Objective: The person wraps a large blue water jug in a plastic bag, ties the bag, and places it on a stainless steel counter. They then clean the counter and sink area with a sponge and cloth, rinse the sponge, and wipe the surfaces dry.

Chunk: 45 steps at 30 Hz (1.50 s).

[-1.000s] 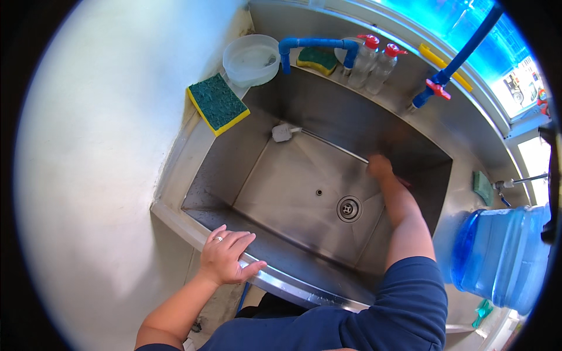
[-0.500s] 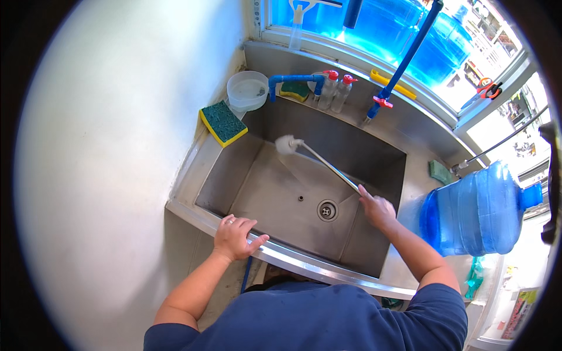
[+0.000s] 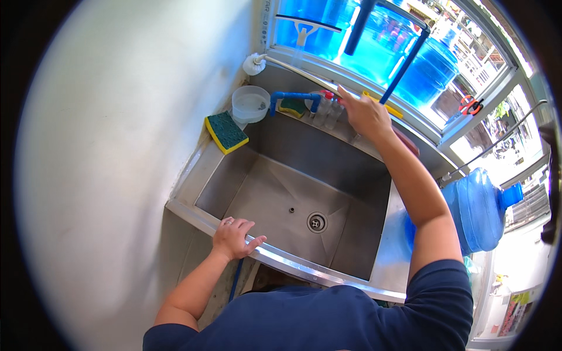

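Observation:
My right hand (image 3: 367, 117) is closed round the handle of a long-handled brush (image 3: 301, 72), raised over the back ledge of the sink. The brush's white head (image 3: 254, 64) is near the wall and window corner, above a clear round plastic tub (image 3: 250, 104). My left hand (image 3: 235, 238) lies on the front rim of the stainless steel sink (image 3: 196, 217), fingers over the edge and thumb apart, holding nothing loose. The sink basin has a drain (image 3: 317, 222) in its floor.
A green and yellow sponge (image 3: 226, 132) sits on the left ledge. Behind the basin are a blue pipe spout (image 3: 295, 95) and clear bottles with red caps (image 3: 333, 114). A large blue water jug (image 3: 477, 210) lies at right. A squeegee (image 3: 301, 36) stands by the window.
My right hand has moved up and away from me, lifting the brush out of the basin to the back ledge. My left hand stays on the rim.

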Each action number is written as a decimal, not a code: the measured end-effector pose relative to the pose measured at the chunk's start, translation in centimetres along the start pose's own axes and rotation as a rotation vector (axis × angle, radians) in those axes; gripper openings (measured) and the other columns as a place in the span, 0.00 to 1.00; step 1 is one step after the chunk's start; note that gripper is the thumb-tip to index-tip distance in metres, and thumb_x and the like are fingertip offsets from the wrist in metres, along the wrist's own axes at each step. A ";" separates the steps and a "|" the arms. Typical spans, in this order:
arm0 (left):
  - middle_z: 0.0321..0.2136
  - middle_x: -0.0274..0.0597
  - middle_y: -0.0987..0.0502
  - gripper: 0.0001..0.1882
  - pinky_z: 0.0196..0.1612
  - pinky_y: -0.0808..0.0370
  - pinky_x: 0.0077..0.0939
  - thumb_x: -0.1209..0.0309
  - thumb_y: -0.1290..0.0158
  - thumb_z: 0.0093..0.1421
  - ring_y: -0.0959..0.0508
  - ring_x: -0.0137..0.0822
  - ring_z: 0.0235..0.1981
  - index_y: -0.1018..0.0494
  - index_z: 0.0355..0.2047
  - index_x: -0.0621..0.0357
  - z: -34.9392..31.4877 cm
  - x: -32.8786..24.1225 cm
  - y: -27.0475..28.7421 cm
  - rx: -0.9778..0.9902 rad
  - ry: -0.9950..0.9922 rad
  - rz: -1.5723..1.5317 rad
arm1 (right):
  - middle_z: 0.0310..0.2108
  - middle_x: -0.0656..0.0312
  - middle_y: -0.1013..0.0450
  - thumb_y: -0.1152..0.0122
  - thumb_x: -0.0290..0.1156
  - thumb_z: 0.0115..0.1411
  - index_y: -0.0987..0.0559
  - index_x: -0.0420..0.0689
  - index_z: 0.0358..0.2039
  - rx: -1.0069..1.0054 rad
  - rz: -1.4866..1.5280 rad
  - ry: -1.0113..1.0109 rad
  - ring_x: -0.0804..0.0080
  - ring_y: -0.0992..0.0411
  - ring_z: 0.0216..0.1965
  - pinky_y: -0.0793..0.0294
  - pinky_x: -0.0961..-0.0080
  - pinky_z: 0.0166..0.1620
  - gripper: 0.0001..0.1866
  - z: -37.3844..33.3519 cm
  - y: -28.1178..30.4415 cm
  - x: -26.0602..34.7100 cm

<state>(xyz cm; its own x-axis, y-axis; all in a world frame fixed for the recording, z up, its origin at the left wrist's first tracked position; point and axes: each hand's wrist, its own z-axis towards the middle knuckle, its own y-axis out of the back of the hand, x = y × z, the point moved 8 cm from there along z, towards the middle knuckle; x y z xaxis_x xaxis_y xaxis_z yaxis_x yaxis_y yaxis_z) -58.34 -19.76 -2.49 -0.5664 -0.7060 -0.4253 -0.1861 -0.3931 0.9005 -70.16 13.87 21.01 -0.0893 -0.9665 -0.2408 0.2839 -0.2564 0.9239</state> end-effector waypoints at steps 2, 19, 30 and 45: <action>0.44 0.43 0.20 0.33 0.59 0.35 0.43 0.37 0.49 0.56 0.24 0.48 0.48 0.21 0.44 0.54 0.0 0.1 0.0 -0.001 0.000 -0.009 | 0.35 0.53 0.21 0.61 0.47 0.72 0.36 0.67 0.66 0.089 -0.036 0.040 0.56 0.20 0.39 0.21 0.61 0.40 0.22 5.6 -0.4 1.0; 0.45 0.42 0.20 0.37 0.62 0.38 0.44 0.33 0.52 0.56 0.23 0.41 0.49 0.21 0.44 0.57 0.2 0.6 -0.6 0.027 0.021 -0.034 | 0.52 0.54 0.26 0.48 0.39 0.66 0.24 0.57 0.52 0.128 -0.036 0.001 0.52 0.28 0.54 0.31 0.55 0.56 0.15 15.9 -13.7 -5.8; 0.44 0.41 0.21 0.36 0.62 0.38 0.43 0.34 0.49 0.54 0.24 0.48 0.49 0.21 0.45 0.54 0.2 0.6 -0.4 0.034 0.033 -0.025 | 0.48 0.48 0.27 0.31 0.58 0.49 0.25 0.49 0.52 0.224 0.859 -0.050 0.51 0.29 0.53 0.28 0.59 0.53 0.36 8.1 -18.3 25.0; 0.43 0.42 0.20 0.36 0.61 0.36 0.44 0.34 0.48 0.54 0.23 0.44 0.47 0.21 0.44 0.55 0.0 0.8 -0.3 -0.040 0.016 -0.048 | 0.68 0.50 0.45 0.38 0.59 0.54 0.33 0.65 0.64 -0.322 0.408 0.310 0.48 0.48 0.68 0.51 0.45 0.68 0.37 13.4 -16.0 22.0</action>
<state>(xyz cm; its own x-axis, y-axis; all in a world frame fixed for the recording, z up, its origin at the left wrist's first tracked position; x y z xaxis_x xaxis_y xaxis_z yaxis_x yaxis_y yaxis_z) -58.72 -20.22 -3.11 -0.5447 -0.6948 -0.4697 -0.1800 -0.4501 0.8746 -89.45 -3.12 4.94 0.3567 -0.9342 -0.0059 0.5155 0.1915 0.8352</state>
